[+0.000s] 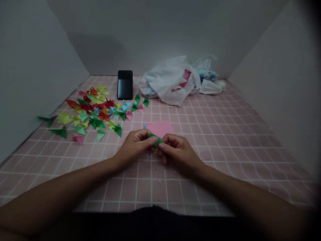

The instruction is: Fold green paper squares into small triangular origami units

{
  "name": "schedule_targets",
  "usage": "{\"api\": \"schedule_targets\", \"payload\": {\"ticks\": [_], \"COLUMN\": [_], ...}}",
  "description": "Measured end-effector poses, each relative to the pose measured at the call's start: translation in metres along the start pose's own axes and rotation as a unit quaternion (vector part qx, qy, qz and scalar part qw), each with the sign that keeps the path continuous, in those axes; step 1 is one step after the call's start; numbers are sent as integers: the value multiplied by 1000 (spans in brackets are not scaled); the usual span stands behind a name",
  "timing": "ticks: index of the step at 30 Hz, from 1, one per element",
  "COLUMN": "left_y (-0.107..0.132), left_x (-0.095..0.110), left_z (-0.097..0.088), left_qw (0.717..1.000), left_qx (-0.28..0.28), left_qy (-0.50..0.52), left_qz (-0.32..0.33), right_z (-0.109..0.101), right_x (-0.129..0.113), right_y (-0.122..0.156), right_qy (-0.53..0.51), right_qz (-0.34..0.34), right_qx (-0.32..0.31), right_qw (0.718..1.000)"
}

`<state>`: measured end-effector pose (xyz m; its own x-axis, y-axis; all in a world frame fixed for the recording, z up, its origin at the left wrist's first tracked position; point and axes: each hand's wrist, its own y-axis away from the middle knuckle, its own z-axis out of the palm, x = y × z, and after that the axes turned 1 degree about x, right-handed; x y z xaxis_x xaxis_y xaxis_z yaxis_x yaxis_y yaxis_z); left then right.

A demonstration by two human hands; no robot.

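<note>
Both my hands meet over the middle of the pink checked table [225, 140]. My left hand [136, 144] and my right hand [177, 150] pinch a small green folded paper piece [155, 139] between thumbs and fingertips. A bit of yellow paper shows just under the fingers. Right behind the hands lies a stack of pink paper sheets [160, 128], with a blue edge peeking out at its left.
A heap of several folded paper pieces [95, 110] in green, yellow, red, pink and blue spreads over the left of the table. A black phone [125, 84] leans against the back wall. White plastic bags [178, 80] lie at the back right. Grey walls enclose three sides.
</note>
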<state>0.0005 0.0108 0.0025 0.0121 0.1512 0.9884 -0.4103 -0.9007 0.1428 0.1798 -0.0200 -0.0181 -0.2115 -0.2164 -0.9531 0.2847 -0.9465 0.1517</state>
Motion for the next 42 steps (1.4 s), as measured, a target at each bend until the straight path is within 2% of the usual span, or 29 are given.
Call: {"api": "schedule_targets", "payload": {"ticks": [5, 10, 16, 24, 29, 33, 38, 42], "left_y": [-1, -2, -3, -8, -8, -8, -10, -9], "left_x": [0, 3, 1, -2, -1, -2, -6, -6], "left_z": [-1, -2, -2, -7, -9, -9, -7, -7], "left_qw": [1000, 999, 998, 998, 998, 997, 997, 994], "left_qx": [7, -21, -55, -59, -66, -72, -32, -38], "left_qy": [-21, -43, -10, -19, -4, 14, 66, 75], "left_qz": [12, 4, -14, -19, 11, 17, 33, 66], "right_z": [0, 1, -1, -3, -3, -2, -1, -1], "right_x": [0, -2, 2, -1, -2, -1, -2, -2], "right_y": [1, 0, 0, -2, -2, -3, -4, -4], "right_qy": [-43, -37, -23, -13, -17, -67, -135, -144], "right_qz": [18, 4, -13, -25, -25, -16, 24, 28], "right_qx": [-24, -19, 3, 12, -9, -35, -53, -51], "right_qw": [999, 999, 1000, 1000, 999, 997, 989, 988]}}
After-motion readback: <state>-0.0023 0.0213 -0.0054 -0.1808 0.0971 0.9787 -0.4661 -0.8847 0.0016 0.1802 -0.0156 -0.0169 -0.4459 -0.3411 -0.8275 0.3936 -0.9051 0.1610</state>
